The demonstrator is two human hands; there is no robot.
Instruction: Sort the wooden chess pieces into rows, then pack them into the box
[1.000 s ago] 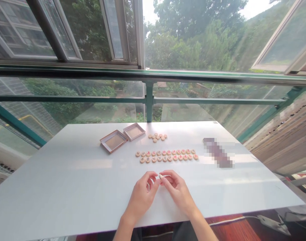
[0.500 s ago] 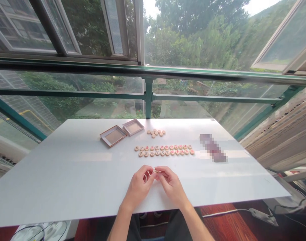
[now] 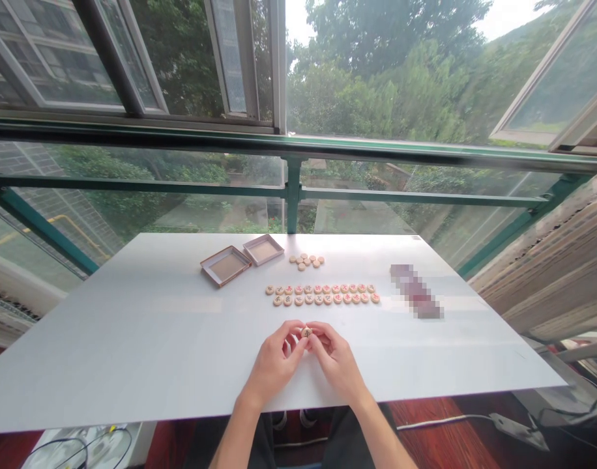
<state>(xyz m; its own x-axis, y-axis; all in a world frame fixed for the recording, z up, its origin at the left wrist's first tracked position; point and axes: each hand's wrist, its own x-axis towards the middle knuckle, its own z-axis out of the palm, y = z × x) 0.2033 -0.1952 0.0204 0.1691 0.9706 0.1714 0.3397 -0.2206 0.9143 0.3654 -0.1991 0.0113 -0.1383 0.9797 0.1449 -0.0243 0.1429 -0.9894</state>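
Observation:
My left hand point(image 3: 275, 363) and my right hand point(image 3: 335, 358) meet near the front of the white table point(image 3: 132, 339). Together their fingertips pinch one round wooden chess piece point(image 3: 306, 333), its marked face turned up toward me. Beyond the hands lie two rows of several like pieces point(image 3: 322, 294), some with red marks and some with dark ones. A small loose cluster of pieces point(image 3: 306, 261) lies farther back.
Two shallow brown box halves point(image 3: 241, 258) sit open at the back left of the pieces. A blurred-out long object point(image 3: 416, 290) lies at the right. A green railing point(image 3: 292, 193) and glass run behind the table. Cables point(image 3: 518, 426) lie on the floor at right.
The piece between my fingers has turned from edge-on to face-up. My hands stay together at the same place. The camera has shifted slightly.

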